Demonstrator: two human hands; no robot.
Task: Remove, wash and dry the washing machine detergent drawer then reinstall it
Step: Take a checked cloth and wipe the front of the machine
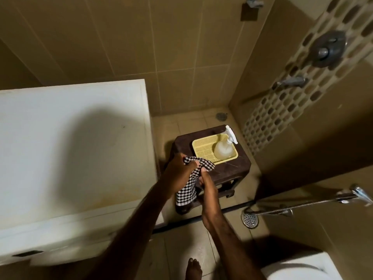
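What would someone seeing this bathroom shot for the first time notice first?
Probably the black-and-white checked cloth at centre, gripped by the left hand and right hand above a dark brown stool. Next, the yellow tray on that stool, holding a clear spray bottle. The white washing machine fills the left side.
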